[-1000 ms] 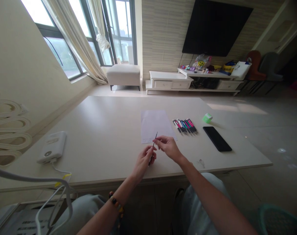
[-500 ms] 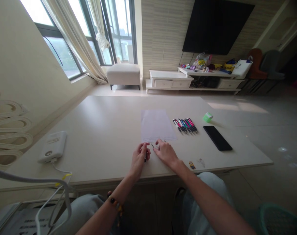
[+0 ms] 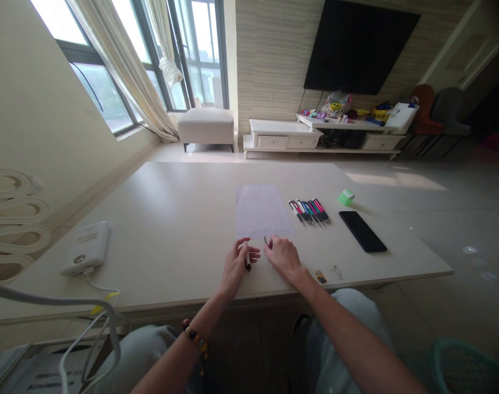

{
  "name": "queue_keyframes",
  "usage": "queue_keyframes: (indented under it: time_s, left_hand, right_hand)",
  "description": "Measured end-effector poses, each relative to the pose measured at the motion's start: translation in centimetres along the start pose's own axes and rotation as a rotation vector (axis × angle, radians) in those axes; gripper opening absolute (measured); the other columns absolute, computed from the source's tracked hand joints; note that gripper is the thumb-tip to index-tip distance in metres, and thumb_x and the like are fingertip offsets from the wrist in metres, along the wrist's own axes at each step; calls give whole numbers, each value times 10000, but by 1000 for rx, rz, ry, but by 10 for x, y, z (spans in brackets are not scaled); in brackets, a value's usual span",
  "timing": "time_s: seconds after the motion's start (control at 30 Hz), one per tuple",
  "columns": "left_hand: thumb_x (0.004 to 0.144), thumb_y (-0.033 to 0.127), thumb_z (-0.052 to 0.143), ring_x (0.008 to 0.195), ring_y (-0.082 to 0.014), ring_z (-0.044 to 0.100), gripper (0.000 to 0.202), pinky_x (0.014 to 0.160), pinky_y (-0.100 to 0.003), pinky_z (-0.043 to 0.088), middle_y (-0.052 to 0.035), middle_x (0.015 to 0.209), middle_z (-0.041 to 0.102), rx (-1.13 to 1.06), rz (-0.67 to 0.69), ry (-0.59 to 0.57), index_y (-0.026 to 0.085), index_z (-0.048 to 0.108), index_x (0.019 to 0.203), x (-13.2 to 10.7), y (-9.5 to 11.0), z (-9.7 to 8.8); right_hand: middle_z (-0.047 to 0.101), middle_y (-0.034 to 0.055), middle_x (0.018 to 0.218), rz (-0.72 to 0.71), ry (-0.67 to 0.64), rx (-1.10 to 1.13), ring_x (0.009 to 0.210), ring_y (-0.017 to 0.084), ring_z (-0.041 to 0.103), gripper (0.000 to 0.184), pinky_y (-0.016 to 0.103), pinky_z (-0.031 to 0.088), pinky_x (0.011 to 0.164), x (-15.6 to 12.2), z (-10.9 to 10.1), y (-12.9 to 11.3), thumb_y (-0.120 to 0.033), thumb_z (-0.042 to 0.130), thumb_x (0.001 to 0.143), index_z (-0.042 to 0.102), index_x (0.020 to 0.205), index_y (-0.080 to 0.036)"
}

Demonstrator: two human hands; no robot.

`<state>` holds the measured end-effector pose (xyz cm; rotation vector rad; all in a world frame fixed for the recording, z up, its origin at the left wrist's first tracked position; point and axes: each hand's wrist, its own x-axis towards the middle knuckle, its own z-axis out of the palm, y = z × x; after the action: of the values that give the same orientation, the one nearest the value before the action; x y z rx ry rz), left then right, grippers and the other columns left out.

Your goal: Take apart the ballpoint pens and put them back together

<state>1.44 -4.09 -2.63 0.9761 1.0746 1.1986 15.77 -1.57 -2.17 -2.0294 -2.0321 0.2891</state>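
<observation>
Grasps a white-and-black pen body [image 3: 248, 265] in the left hand [image 3: 235, 265] and pinches a thin dark piece [image 3: 265, 240] in the right hand [image 3: 284, 256], near the front edge of the table [image 3: 183, 219], by the near edge of the paper sheet [image 3: 261, 208]. Seems partway through work on one pen, with body and piece apart; cannot tell whether assembling or dismantling. Has a row of pens [image 3: 309, 212] lying off the sheet's right edge, seemingly whole, but too small to judge as done or left. Toward the table's right edge, shows a green-and-white container [image 3: 346, 197] with contents unclear, and a phone [image 3: 362, 231]. Below the front right corner, shows a teal basket [image 3: 450, 345], too dark inside to read.
</observation>
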Motion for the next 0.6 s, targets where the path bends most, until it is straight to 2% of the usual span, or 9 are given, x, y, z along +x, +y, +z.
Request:
queue_keyframes:
  time_s: [0.1,0.23,0.33,0.47,0.6]
  left_hand:
    - [787,461,530,689,-176,627,357,650,-293,462,-61,750,674,242,41,23,163,502,981,0,0,3]
    - [815,385,505,645,-149,583,210,632,-259,405,-30,706,643,730,233,121,180,551,815,5,-5,8]
    - [823,337,487,668,-143,556,186,630,-249,375,-36,758,617,977,324,195,181,565,761,15,-9,13]
    - [834,326,465,669,-158,550,197,623,-261,355,-50,764,606,1142,275,216,178,585,783,25,-7,19]
    - [845,357,439,597,-151,517,244,597,-257,333,-12,636,566,1081,239,178,170,572,926,19,6,18]
  right_hand:
    - [694,101,781,18,36,72,734,214,649,277,273,406,627,3,-7,9,-420,497,835,634,803,-181]
    - [699,94,775,73,133,184,700,176,643,346,250,413,632,9,-21,28,-443,451,857,642,786,-163]
    - [701,92,767,86,176,240,678,166,640,338,241,419,633,10,-28,40,-424,461,853,645,762,-155]
    - [698,85,745,66,193,273,646,162,630,311,239,415,612,9,-29,44,-402,477,841,643,741,-159]
    - [691,85,733,40,157,293,639,159,616,285,240,412,620,5,-36,38,-372,488,828,643,733,-152]
